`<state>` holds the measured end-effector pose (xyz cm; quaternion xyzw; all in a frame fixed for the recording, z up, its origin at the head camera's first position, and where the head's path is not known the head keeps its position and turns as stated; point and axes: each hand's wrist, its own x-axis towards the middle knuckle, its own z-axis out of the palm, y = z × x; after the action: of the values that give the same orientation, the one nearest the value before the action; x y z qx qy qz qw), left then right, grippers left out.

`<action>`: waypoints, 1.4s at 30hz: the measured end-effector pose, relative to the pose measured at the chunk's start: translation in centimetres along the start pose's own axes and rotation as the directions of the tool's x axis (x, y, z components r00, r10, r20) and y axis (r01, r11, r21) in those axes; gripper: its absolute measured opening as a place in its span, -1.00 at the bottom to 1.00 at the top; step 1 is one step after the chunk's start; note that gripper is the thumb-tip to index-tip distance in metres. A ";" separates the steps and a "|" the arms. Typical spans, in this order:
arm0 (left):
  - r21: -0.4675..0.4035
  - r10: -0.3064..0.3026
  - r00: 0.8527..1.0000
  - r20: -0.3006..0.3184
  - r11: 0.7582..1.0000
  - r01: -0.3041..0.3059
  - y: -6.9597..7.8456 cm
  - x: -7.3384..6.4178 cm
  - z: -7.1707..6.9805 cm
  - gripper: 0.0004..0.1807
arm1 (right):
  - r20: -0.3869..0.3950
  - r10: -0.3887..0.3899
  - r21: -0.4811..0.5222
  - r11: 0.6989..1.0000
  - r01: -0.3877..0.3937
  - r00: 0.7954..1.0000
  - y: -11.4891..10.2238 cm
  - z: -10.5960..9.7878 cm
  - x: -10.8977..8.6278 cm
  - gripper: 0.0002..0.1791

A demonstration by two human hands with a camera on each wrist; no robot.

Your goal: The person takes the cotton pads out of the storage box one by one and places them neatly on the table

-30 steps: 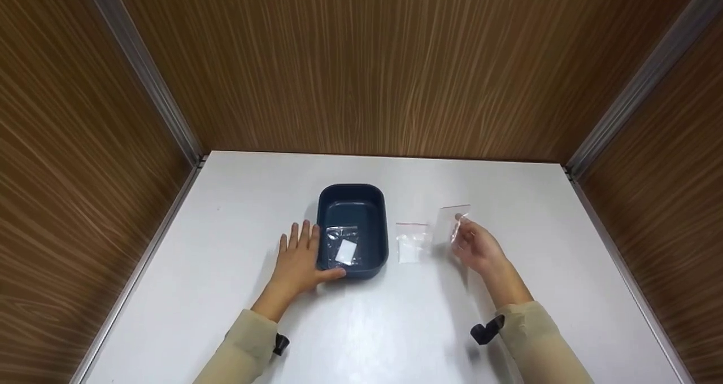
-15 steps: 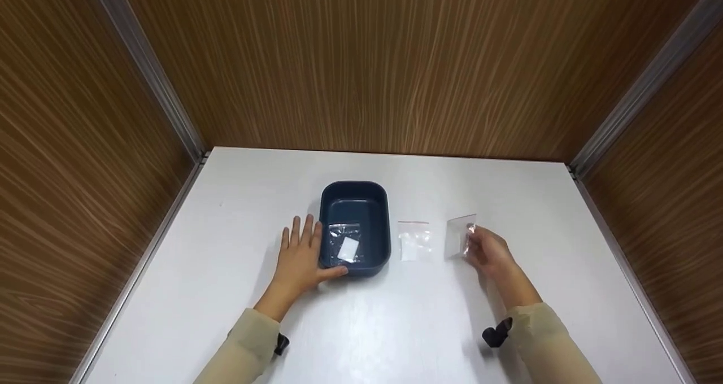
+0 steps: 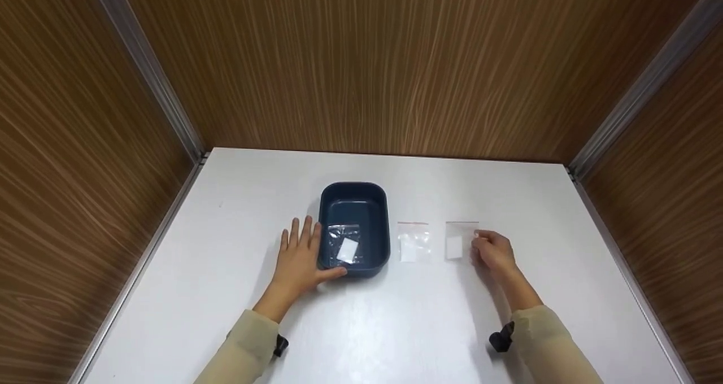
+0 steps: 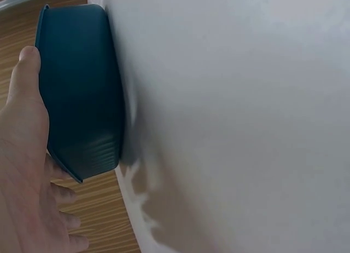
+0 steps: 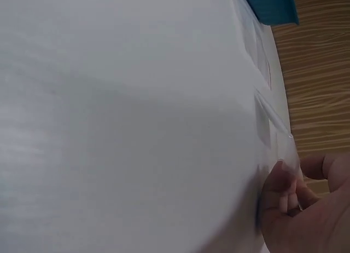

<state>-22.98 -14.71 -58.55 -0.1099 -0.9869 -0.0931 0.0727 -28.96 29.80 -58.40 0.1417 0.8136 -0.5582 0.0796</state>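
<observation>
My left hand (image 3: 297, 262) rests with spread, straight fingers against the left side and near corner of a dark blue rectangular bin (image 3: 356, 272); its thumb lies along the near rim. Inside the bin is a clear zip bag (image 3: 337, 235) with a white label. Over on the right, my right hand (image 3: 495, 251) pinches the right edge of another clear zip bag (image 3: 466, 243), which also has a white patch. In the right wrist view this zip bag (image 5: 284, 141) looks slightly tilted up from the table, between thumb and fingers.
A further clear zip bag (image 3: 415, 241) lies flat between the bin and the right hand. Everything is on a white table (image 3: 361, 327), with wood-grain panels (image 3: 373, 68) rising behind and on both sides.
The zip bag in my right hand has swung from upright to nearly flat, and that hand has moved right and lower. My left hand has stayed at the bin.
</observation>
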 end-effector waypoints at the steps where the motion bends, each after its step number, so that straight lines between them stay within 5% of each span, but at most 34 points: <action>1: 0.000 0.001 1.000 -0.005 1.000 -0.001 0.0 0.0 0.0 0.46 | -0.005 -0.020 -0.048 0.999 0.019 1.000 0.1 0.0 0.0 -0.43; 6: -0.020 -0.007 1.000 0.004 1.000 0.007 0.1 0.1 0.1 0.46 | -0.039 -0.068 -0.182 0.981 0.060 0.997 0.3 0.0 0.1 -0.41; 21: -0.073 -0.060 0.997 0.057 0.995 0.064 0.8 1.3 0.3 0.39 | -0.096 -0.083 -0.223 0.973 0.059 0.992 0.7 0.5 -0.2 -0.41; 32: -0.090 -0.055 0.998 0.038 0.994 0.059 0.8 1.3 0.7 0.37 | -0.233 -0.251 -0.319 0.932 0.170 0.939 0.3 1.8 -0.2 -0.57; 42: -0.103 -0.062 0.997 0.050 0.992 0.067 0.7 1.4 0.7 0.37 | -0.152 -0.349 -0.200 0.927 0.317 0.925 -3.5 5.7 -1.1 -0.63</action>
<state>-24.21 -13.61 -58.92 -0.0839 -0.9851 -0.1442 0.0408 -29.17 23.15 -57.06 0.0449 0.8747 -0.4758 -0.0807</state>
